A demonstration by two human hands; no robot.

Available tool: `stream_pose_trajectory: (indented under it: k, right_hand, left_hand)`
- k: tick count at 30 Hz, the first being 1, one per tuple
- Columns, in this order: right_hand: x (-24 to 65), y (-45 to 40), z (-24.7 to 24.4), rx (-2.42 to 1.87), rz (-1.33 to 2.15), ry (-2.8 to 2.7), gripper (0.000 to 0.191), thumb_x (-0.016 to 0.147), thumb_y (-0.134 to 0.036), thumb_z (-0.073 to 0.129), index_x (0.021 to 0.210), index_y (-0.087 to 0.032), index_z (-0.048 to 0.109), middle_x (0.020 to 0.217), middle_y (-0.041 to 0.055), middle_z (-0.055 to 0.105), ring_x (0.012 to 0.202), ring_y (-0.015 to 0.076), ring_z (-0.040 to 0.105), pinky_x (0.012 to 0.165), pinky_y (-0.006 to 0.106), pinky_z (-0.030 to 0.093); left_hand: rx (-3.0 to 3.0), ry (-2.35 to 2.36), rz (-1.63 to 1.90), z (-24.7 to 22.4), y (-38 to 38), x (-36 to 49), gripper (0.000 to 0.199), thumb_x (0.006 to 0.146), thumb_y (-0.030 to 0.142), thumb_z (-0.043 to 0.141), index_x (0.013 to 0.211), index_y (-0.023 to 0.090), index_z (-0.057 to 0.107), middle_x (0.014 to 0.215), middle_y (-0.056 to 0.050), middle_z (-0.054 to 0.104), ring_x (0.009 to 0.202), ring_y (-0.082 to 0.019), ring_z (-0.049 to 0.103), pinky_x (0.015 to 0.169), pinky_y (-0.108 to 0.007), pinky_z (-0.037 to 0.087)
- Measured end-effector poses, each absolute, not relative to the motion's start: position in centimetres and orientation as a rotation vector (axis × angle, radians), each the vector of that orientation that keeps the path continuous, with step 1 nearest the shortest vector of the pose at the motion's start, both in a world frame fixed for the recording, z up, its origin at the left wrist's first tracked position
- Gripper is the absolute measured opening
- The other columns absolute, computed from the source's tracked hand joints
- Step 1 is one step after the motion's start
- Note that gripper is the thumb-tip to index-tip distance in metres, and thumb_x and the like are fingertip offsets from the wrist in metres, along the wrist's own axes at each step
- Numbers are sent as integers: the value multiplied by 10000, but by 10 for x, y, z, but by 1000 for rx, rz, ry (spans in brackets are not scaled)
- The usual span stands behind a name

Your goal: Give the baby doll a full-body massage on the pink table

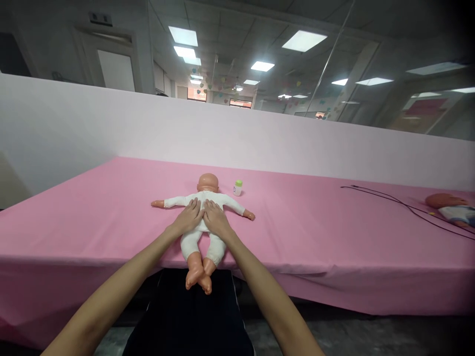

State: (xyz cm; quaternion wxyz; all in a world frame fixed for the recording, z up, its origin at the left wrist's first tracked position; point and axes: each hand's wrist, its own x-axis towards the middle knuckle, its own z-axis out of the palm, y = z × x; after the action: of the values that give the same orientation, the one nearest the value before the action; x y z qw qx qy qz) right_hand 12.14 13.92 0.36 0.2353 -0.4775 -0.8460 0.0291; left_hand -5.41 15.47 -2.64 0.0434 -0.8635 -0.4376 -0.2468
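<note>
A baby doll (201, 197) in a white cloth body lies face down on the pink tablecloth (297, 227), its arms spread wide. Its head points away from me, and its crossed feet hang past the table's front edge. My left hand (188, 216) rests flat on the left side of the doll's back. On the right side of the back lies my right hand (215, 217), also flat, with its fingers extended. The fingertips of both hands come close together near the middle of the back. Neither hand grasps anything.
Beyond the doll's right arm stands a small bottle (238, 188) with a green cap. A thin black cable (386, 196) runs across the table at the right, near a second doll (451, 207). A white partition (260, 138) borders the table's back.
</note>
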Motion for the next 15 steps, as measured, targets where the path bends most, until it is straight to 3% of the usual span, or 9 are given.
stream_pose_trajectory:
  k: [4,9,15]
  right_hand:
    - [126,154,16,-1187,199,-2341,651,921,-142,382,1564,-49,340,1621,176,357,1516,234,316,1261,434,219]
    - [129,182,27,-1163,196,-2295,640,908,-125,422,1546,-78,390,1607,152,400,1511,203,313,1267,365,186]
    - [124,195,13,-1376,168,-2162,559,999,-210,350,1527,-29,389,1599,204,389,1507,269,325,1252,443,229]
  left_hand:
    - [-2716,-1317,-845,-4,162,-30,465,1059,311,249,1412,146,504,1539,-165,492,1480,-263,382,1218,-472,289]
    - [-2746,-1447,-883,19,184,-23,462,1071,342,224,1328,169,566,1484,-137,556,1440,-248,437,1200,-463,306]
    - [-2634,-1650,-921,16,193,-26,483,1063,366,292,1423,98,472,1550,-199,461,1485,-287,362,1189,-459,314]
